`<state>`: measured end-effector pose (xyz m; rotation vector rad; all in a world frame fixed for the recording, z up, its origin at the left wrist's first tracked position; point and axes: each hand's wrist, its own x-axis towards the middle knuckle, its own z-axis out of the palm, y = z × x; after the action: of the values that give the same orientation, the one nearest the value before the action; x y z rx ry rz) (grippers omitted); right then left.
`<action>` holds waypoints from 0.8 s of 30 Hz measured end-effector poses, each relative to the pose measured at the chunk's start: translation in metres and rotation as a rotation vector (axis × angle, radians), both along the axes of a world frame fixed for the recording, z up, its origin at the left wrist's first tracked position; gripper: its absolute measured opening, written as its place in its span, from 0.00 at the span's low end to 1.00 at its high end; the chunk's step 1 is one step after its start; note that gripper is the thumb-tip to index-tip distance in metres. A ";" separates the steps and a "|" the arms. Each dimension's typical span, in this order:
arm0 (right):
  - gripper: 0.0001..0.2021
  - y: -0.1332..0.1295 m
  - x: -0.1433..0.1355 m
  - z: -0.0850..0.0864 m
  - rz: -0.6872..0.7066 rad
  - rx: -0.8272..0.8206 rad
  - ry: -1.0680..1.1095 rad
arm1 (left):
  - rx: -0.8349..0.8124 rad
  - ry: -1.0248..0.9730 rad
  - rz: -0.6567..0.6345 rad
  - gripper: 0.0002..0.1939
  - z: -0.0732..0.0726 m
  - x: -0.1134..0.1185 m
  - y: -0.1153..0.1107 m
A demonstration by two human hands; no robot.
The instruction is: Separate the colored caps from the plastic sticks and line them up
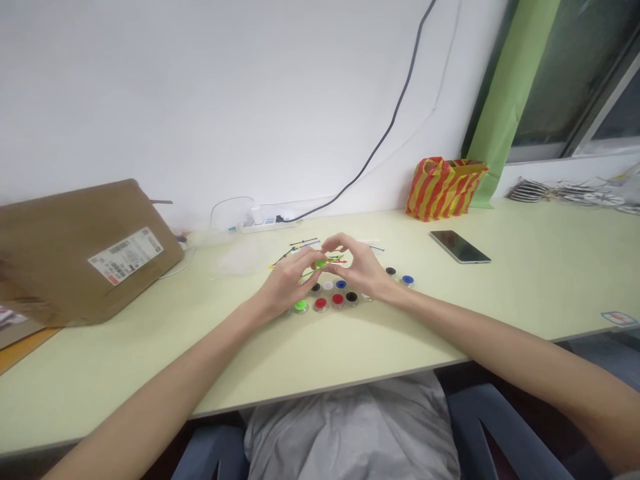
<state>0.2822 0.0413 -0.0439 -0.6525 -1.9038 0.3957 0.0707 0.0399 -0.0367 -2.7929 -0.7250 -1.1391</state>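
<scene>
My left hand (290,279) is closed in a pinch on a small bright green plastic piece (321,263), held just above the table. From the other side my right hand (361,268) curls round, its thumb against the same piece and its index finger arched over it. Thin green and red pointed sticks show between the hands; which of them are held is unclear. Below and beside the hands sit several small clear round bases with coloured centres, among them a green one (301,305), a red one (321,304) and a blue one (408,281). Thin coloured sticks (304,241) lie behind the hands.
A cardboard box (75,253) stands at the left on the pale table (240,373). A power strip (270,223) with a black cable lies against the wall. A striped bag (445,190) and a dark-screened tablet (460,246) are at the right. Clear plastic (240,259) lies left of the hands.
</scene>
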 end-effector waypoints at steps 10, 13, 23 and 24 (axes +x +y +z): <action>0.12 -0.012 -0.004 0.006 -0.038 0.088 -0.074 | 0.015 -0.024 0.033 0.22 0.001 0.005 -0.006; 0.13 -0.011 -0.005 0.005 -0.070 0.116 -0.092 | 0.019 -0.032 0.052 0.22 0.003 0.006 -0.009; 0.14 -0.006 -0.002 0.003 -0.095 0.191 -0.163 | 0.084 0.016 0.157 0.18 0.003 0.004 -0.004; 0.15 -0.003 0.000 0.004 -0.106 0.219 -0.170 | 0.086 0.007 0.161 0.19 0.003 0.004 -0.003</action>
<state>0.2819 0.0379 -0.0397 -0.6530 -2.0270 0.0643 0.0744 0.0374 -0.0342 -2.6129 -0.8614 -1.1034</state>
